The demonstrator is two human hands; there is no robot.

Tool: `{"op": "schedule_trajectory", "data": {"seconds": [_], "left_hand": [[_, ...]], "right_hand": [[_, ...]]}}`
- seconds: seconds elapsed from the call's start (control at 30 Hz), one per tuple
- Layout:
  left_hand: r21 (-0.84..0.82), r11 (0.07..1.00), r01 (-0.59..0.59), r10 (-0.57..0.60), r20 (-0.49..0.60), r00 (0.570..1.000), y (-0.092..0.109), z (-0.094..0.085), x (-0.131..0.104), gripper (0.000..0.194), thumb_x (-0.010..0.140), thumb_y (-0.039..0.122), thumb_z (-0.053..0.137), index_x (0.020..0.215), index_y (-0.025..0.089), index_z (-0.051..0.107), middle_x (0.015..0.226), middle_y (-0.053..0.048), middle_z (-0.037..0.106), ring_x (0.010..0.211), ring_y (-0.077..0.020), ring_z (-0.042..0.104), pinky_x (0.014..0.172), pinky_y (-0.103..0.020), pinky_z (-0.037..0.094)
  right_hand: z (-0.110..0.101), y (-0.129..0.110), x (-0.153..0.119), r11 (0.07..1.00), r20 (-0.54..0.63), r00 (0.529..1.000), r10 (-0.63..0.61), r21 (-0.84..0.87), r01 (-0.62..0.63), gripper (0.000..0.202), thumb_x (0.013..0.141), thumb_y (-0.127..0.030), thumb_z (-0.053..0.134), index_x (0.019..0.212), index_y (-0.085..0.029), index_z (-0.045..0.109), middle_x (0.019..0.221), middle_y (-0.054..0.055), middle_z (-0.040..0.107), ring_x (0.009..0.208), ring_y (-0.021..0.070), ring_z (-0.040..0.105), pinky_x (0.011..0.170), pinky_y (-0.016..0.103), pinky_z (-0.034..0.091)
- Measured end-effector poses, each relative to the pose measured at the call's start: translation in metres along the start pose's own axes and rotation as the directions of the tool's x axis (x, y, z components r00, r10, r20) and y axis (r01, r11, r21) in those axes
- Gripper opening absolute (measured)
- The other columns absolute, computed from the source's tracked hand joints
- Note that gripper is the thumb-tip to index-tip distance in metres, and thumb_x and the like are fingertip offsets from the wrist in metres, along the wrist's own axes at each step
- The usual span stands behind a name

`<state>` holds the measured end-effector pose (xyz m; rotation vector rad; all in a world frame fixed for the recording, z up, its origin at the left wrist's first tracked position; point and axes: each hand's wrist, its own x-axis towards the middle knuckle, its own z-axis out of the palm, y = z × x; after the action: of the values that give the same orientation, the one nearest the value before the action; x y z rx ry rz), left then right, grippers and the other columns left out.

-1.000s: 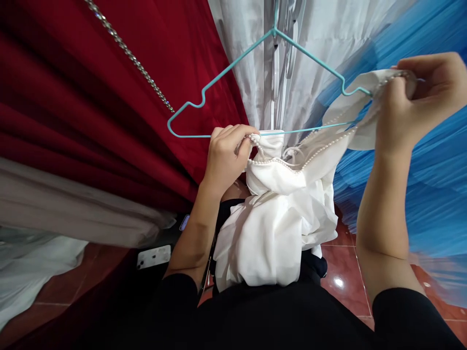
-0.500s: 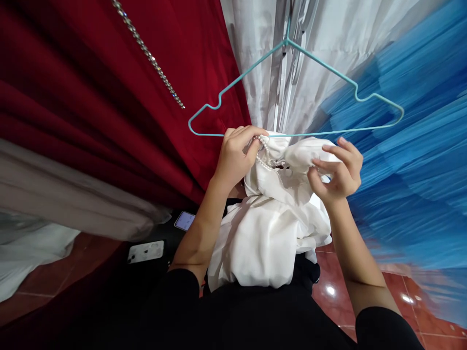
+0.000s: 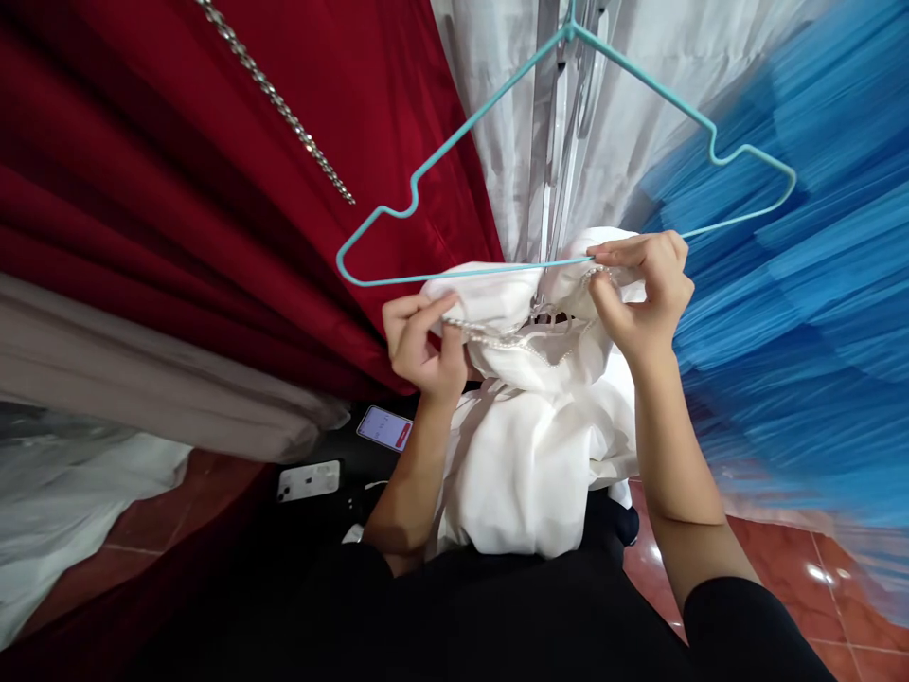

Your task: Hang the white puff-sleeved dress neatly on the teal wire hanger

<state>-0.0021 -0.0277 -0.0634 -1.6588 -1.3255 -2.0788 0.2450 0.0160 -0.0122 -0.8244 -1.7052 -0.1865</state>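
Note:
A white dress [image 3: 525, 474] with a beaded, pearl-trimmed neckline lies bunched across my lap. At its left side my left hand [image 3: 422, 350] pinches the trimmed edge between thumb and fingers. My right hand [image 3: 643, 294] is closed on the right part of the neckline, its fingertips against the bottom bar of a light blue hanger [image 3: 458, 138]. That bar runs slightly tilted across the top of the dress. Some white fabric shows behind the bar on both sides. The dress's back and lower folds are partly hidden.
Red cloth [image 3: 398, 104] with a rhinestone strip [image 3: 284, 109] hangs at left, blue tulle [image 3: 802, 313] at right. White curtains and metal poles [image 3: 558, 142] stand behind the hanger. Two phones, a lit one [image 3: 387, 428] and a white one [image 3: 309, 481], rest on a dark surface.
My left hand has moved off the hanger bar, down and left along the neckline. My right hand has risen to the bar. The hanger has come closer and tilted.

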Motion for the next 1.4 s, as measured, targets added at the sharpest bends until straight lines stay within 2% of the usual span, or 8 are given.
{"op": "schedule_trajectory", "data": {"seconds": [0.17,0.4,0.73,0.8,0.93,1.0,1.13,1.4], "left_hand": [[0.000,0.943,0.332,-0.328,-0.144,0.934,-0.025,-0.036,0.003,0.025,0.095,0.036,0.065,0.109,0.015,0.066,0.101,-0.007,0.070,0.090,-0.0180,0.070,0.082,-0.033,0.058],[0.073,0.994,0.079,-0.058,-0.250,0.967,-0.022,-0.049,0.102,0.024,0.100,0.046,0.072,0.096,0.023,0.066,0.100,-0.002,0.067,0.083,-0.0158,0.066,0.073,-0.039,0.053],[-0.028,0.999,-0.016,0.023,0.247,0.969,-0.010,0.003,0.163,0.024,0.098,0.039,0.080,0.114,0.027,0.066,0.110,0.001,0.072,0.075,-0.0121,0.068,0.063,-0.032,0.055],[-0.056,0.992,-0.109,0.122,0.334,0.935,-0.020,0.012,0.163,0.047,0.100,0.058,0.080,0.131,0.028,0.062,0.117,0.002,0.072,0.097,-0.0134,0.072,0.077,-0.029,0.060],[-0.142,0.940,-0.311,0.317,0.026,0.948,0.008,0.017,0.136,0.053,0.112,0.074,0.055,0.127,0.025,0.069,0.116,0.002,0.070,0.108,-0.0132,0.070,0.093,-0.035,0.059],[-0.259,0.941,-0.219,0.264,0.154,0.952,0.038,0.019,0.113,0.032,0.117,0.052,0.059,0.118,0.023,0.072,0.107,-0.002,0.072,0.101,-0.0164,0.071,0.090,-0.037,0.059],[-0.184,0.981,-0.067,0.171,0.635,0.754,0.068,0.032,0.066,0.021,0.113,0.015,0.055,0.119,0.022,0.073,0.119,-0.006,0.078,0.112,-0.0219,0.072,0.100,-0.039,0.054],[-0.043,0.997,-0.065,0.078,0.625,0.777,0.053,0.050,0.053,0.033,0.108,0.008,0.050,0.111,0.023,0.080,0.111,-0.003,0.082,0.105,-0.0219,0.074,0.093,-0.037,0.047]], "right_hand": [[0.002,-0.003,0.004,0.997,-0.032,0.999,-0.008,0.070,0.010,0.017,0.095,-0.014,0.066,0.097,-0.030,0.062,0.097,-0.001,0.081,0.088,0.0226,0.075,0.103,0.056,0.054],[-0.001,-0.006,0.004,0.998,-0.019,0.999,0.041,-0.036,-0.041,0.005,0.090,-0.024,0.066,0.091,-0.027,0.062,0.094,0.000,0.082,0.086,0.0246,0.077,0.100,0.057,0.056],[0.000,-0.008,0.000,0.998,-0.051,0.999,-0.009,-0.065,0.005,0.006,0.093,-0.023,0.063,0.090,-0.028,0.061,0.090,-0.002,0.082,0.082,0.0207,0.077,0.093,0.052,0.056],[-0.001,-0.007,-0.001,0.997,-0.025,1.000,0.008,-0.083,-0.011,0.005,0.094,-0.025,0.064,0.090,-0.028,0.061,0.091,-0.003,0.081,0.085,0.0211,0.077,0.098,0.053,0.055],[0.000,-0.006,-0.003,0.998,0.008,1.000,0.029,-0.059,-0.028,0.004,0.095,-0.026,0.064,0.093,-0.029,0.062,0.093,-0.003,0.080,0.089,0.0218,0.077,0.106,0.055,0.052],[0.001,-0.006,-0.002,0.997,0.013,0.999,0.052,-0.062,-0.051,0.003,0.094,-0.026,0.063,0.094,-0.029,0.062,0.094,-0.003,0.080,0.090,0.0225,0.076,0.106,0.055,0.052],[0.002,-0.008,-0.001,0.998,-0.035,0.999,0.014,-0.057,-0.016,0.006,0.095,-0.023,0.064,0.094,-0.028,0.062,0.093,-0.002,0.080,0.087,0.0216,0.076,0.099,0.052,0.055],[-0.018,-0.007,-0.026,0.987,-0.103,0.995,-0.008,-0.157,-0.008,0.004,0.092,-0.026,0.070,0.095,-0.028,0.070,0.118,0.005,0.075,0.120,0.0302,0.072,0.109,0.059,0.058]]}}
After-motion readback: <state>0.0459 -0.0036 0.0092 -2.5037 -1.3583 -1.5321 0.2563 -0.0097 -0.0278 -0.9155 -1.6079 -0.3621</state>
